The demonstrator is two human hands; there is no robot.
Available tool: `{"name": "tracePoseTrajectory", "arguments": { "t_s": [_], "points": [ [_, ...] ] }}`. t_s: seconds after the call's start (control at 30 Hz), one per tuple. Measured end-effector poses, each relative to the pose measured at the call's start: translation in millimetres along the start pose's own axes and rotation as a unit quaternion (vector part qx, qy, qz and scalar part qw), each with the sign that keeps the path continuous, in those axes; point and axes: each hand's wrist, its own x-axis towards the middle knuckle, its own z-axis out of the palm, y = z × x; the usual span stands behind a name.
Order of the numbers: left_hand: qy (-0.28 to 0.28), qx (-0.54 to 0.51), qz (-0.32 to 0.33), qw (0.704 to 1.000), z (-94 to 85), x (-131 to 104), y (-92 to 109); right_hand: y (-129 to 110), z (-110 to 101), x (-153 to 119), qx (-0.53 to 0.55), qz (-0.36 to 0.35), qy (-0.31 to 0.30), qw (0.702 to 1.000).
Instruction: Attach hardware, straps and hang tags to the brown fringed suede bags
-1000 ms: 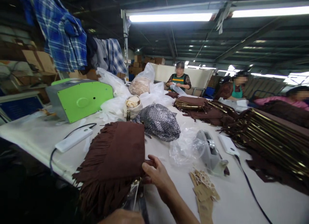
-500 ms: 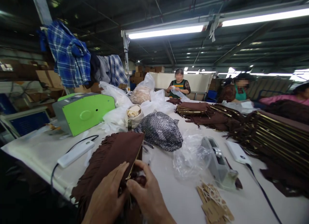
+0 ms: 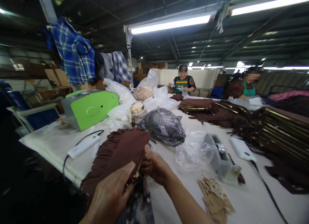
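Note:
A dark brown fringed bag (image 3: 127,146) with a gold zipper along its edge lies before me on the white table. My left hand (image 3: 116,185) is wrapped over the bag's near end, its thumb by the zipper pull. At the bag's right edge, my right hand (image 3: 154,163) grips the side farther up, fingers curled and partly hidden behind it. Dark straps with metal fittings (image 3: 145,198) hang below the hands, blurred. Just beyond the bag sits a black-and-white woven bundle (image 3: 163,126).
On the left stand a green machine (image 3: 91,109) and a white corded device (image 3: 84,146). To the right are clear plastic (image 3: 190,153), a tape dispenser (image 3: 223,161), kraft tags (image 3: 214,198) and stacked brown bags (image 3: 282,130). Co-workers sit across the table.
My right hand has moved from the zipper pull up along the bag's right edge. The bag has shifted slightly, and the camera view has turned a little left.

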Motion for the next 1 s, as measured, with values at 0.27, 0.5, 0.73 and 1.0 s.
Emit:
{"name": "tracePoseTrajectory", "arguments": {
  "t_s": [0.27, 0.5, 0.73, 1.0],
  "points": [
    [0.028, -0.010, 0.075, 0.997, -2.1, 2, 37, -27, 16, 8, 0.045, -0.105, 0.071, 0.991],
    [0.051, -0.173, 0.058, 0.982, -9.2, -11, 29, -134, -43, 7, -0.075, -0.244, 0.196, 0.947],
    [-0.085, -0.093, -0.095, 0.987, 21.1, -55, 4, -151, -141, 47, -0.297, -0.163, 0.350, 0.873],
    [-0.099, -0.125, -0.122, 0.980, 31.6, -61, -3, -136, -164, 48, -0.280, -0.121, 0.337, 0.891]
  ]
}}
